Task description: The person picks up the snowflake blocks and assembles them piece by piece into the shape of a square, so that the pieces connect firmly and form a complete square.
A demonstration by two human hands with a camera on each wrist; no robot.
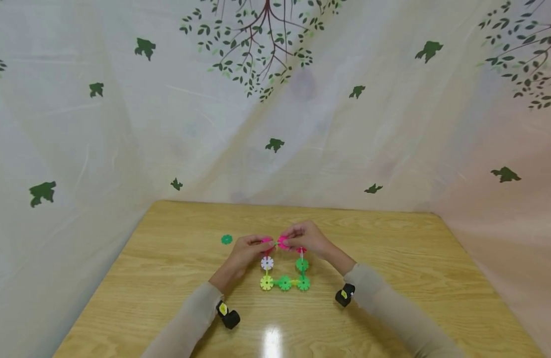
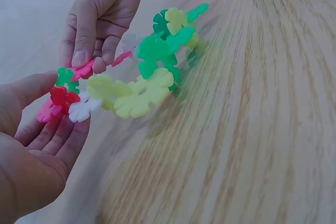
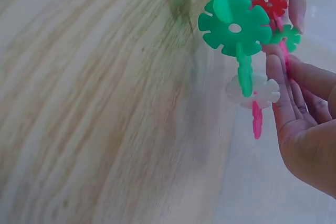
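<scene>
A chain of linked plastic snowflake discs (image 1: 285, 283), in yellow, green, white, red and pink, hangs in a roughly square shape over the table. My left hand (image 1: 245, 254) pinches the chain's upper left corner around a pink disc (image 1: 267, 240); the left wrist view shows red (image 2: 64, 96) and white (image 2: 85, 107) discs by its fingers. Between thumb and fingers, my right hand (image 1: 310, 240) pinches another pink disc (image 1: 282, 242). A small green disc (image 3: 289, 38) stands between the two pink ones. At the right side dangles a white disc (image 3: 239, 88) with a pink one (image 3: 256, 120) below it.
A loose green disc (image 1: 227, 239) lies on the wooden table (image 1: 177, 278), left of my left hand. Behind the table hangs a pale curtain (image 1: 222, 149) with leaf prints. Both wrists carry small black cameras (image 1: 231, 319).
</scene>
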